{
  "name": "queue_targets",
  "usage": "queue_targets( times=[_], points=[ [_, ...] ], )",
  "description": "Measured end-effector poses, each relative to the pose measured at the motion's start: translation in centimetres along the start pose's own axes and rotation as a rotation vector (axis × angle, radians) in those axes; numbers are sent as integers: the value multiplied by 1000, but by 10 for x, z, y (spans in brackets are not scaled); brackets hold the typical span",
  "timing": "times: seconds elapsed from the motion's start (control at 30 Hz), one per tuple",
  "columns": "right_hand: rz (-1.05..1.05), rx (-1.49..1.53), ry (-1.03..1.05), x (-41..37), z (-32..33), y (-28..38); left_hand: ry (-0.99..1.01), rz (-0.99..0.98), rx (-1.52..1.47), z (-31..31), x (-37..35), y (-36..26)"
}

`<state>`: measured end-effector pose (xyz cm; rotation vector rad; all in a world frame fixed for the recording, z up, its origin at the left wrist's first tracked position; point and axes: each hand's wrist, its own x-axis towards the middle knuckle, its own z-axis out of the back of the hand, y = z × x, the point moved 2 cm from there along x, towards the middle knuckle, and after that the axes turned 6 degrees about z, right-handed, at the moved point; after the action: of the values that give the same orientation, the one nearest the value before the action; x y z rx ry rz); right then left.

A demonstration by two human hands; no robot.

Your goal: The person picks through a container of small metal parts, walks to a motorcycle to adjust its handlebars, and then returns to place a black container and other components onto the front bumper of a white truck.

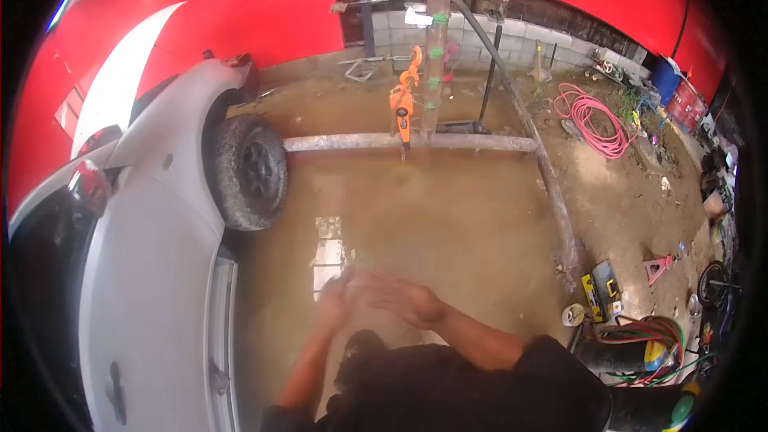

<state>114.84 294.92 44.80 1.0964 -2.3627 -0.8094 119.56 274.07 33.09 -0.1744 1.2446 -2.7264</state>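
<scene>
Both of my hands are raised in front of my body, above the wet brown ground. My left hand is blurred by motion, with its fingers pointing up. Beside it, my right hand reaches across to the left, its fingers stretched out and somewhat blurred. I see no object in the right hand. Whether the two hands touch cannot be made out. Farther ahead, an orange chain hoist hangs by an upright post.
A silver vehicle with a muddy wheel stands left. A metal beam crosses ahead, and a slanted pole runs down the right. Beyond lie a pink hose, a red jack stand, a toolbox and gas cylinders.
</scene>
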Motion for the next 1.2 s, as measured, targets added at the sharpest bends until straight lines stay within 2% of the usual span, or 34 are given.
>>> queue_targets(
  times=[0.03,0.07,0.1,0.13,0.17,0.2,0.23,0.3,0.33,0.37,0.43,0.47,0.53,0.57,0.63,0.7,0.73,0.77,0.8,0.83,0.87,0.9,0.97,1.03,1.1,1.17,1.2],
  points=[
    [-69,41,188,21,-1,15,108,284,-103,-3,11,50],
    [-141,87,376,41,-2,26,32,313,-160,9,12,48],
    [-136,80,376,63,-2,37,-43,337,-212,25,20,43],
    [39,-361,413,81,-2,47,-41,331,-211,24,37,49],
    [207,-797,426,98,-5,50,-39,392,-507,18,49,57],
    [289,-842,414,119,-9,49,-36,451,-803,11,63,64],
    [284,-844,402,143,-7,41,56,388,-735,12,86,56],
    [488,-1459,380,186,-3,28,117,179,-1236,-23,148,68],
    [420,-1673,373,210,15,16,192,200,-1373,-19,179,42],
    [404,-1677,381,226,51,5,271,241,-1475,-7,206,12],
    [708,-1818,199,246,118,4,418,293,-1636,25,255,-39],
    [711,-1830,231,264,127,22,455,292,-1659,39,277,-52],
    [595,-2129,62,285,143,54,517,290,-1669,62,312,-63],
    [575,-2126,49,292,152,64,508,280,-1646,70,327,-60],
    [259,-2031,-159,324,191,88,460,232,-1631,79,361,-39],
    [-500,-1687,-314,336,292,92,639,-50,-1511,106,386,-20],
    [-508,-1680,-320,339,298,104,736,-66,-1591,120,397,-11],
    [-534,-1757,-193,344,295,118,739,-59,-1595,130,410,-2],
    [-559,-1832,-60,348,295,131,642,-34,-1470,138,424,8],
    [-565,-1834,-45,358,306,143,533,-11,-1345,141,442,17],
    [-586,-1696,-118,374,319,154,400,83,-1393,141,460,30],
    [-610,-1556,-152,395,331,162,332,95,-1398,138,473,43],
    [-562,-1487,-257,440,353,184,64,421,-1273,137,501,86],
    [-411,-1453,-300,482,378,210,-14,494,-1228,138,521,122],
    [-266,-1438,-307,520,397,243,-157,706,-978,123,524,185],
    [-162,-1403,-352,556,413,285,-123,681,-45,109,497,268],
    [-62,-1447,-386,576,412,311,-154,963,92,92,472,318]
  ],
)
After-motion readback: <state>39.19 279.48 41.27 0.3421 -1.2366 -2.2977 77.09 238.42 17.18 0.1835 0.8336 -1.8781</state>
